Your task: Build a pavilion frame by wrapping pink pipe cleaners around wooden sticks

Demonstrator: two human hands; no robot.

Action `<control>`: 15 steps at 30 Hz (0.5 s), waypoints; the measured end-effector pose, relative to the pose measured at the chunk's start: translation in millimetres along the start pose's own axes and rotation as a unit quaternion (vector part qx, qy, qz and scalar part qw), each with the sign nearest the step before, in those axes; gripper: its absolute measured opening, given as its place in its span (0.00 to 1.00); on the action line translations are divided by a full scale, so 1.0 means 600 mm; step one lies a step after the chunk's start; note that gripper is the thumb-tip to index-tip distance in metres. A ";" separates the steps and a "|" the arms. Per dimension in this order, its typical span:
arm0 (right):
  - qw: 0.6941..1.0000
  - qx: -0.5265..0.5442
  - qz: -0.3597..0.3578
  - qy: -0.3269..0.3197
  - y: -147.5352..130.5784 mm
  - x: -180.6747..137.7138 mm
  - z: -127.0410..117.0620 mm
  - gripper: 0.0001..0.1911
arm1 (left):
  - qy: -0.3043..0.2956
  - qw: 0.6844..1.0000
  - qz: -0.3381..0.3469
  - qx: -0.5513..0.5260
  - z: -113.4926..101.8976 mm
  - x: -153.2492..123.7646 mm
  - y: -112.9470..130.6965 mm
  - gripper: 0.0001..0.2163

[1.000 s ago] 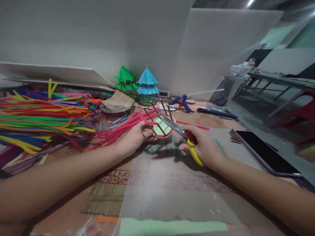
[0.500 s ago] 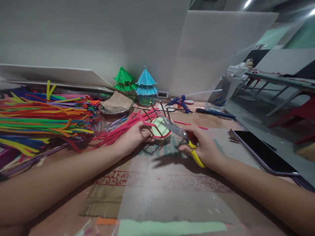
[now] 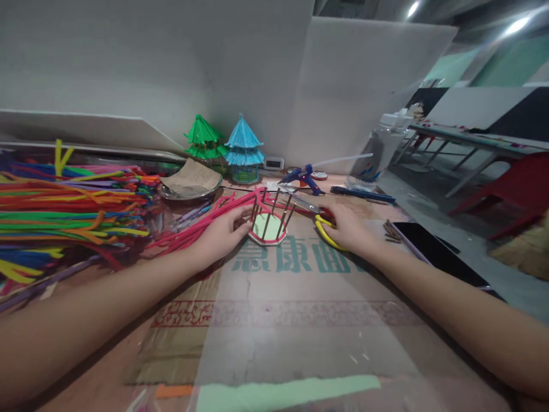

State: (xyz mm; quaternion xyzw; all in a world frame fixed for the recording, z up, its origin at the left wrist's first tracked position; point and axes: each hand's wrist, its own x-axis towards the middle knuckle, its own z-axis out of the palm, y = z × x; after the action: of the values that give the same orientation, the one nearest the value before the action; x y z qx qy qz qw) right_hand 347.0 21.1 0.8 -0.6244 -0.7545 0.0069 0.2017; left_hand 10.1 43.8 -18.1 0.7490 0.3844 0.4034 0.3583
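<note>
My left hand (image 3: pixel 223 232) grips the left side of a small craft frame (image 3: pixel 269 229), a pale green base edged in red with several thin brown sticks rising from it. The frame stands on printed cardboard (image 3: pixel 295 297). My right hand (image 3: pixel 346 228) rests on the table to its right, fingers closed round yellow-handled scissors (image 3: pixel 319 220) whose blades point left behind the frame. A bundle of pink pipe cleaners (image 3: pixel 201 220) lies just behind my left hand.
A big pile of coloured pipe cleaners (image 3: pixel 72 212) fills the left. Green (image 3: pixel 201 140) and blue (image 3: pixel 243 146) model pagodas stand at the back, beside a blue glue gun (image 3: pixel 302 176). A dark phone (image 3: pixel 433 252) lies right, a plastic jar (image 3: pixel 381 157) behind it.
The craft frame has been lowered from a tilted hold onto the cardboard. My right hand has dropped with the scissors to the table beside it. The view has shifted right.
</note>
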 end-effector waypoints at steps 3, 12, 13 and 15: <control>0.999 -0.027 -0.005 -0.018 -0.006 0.000 -0.003 0.25 | -0.014 0.998 0.024 0.051 0.001 -0.001 0.001 0.23; 0.997 -0.045 -0.034 -0.042 -0.010 0.004 -0.041 0.19 | -0.036 0.975 0.086 0.200 -0.008 0.001 -0.001 0.12; 0.998 -0.038 -0.046 -0.017 -0.022 0.004 -0.056 0.18 | -0.040 0.973 0.091 0.210 -0.008 0.001 0.000 0.12; 0.992 -0.001 -0.105 0.071 -0.058 -0.002 -0.095 0.17 | -0.046 0.968 0.097 0.226 -0.008 0.000 -0.001 0.12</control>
State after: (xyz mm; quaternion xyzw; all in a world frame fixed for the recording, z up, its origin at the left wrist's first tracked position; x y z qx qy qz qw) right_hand 332.5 -1.6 61.8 -0.5411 -0.7995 -0.0589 0.2539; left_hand 6.0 45.2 -16.6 0.8619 0.3747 0.3039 0.1560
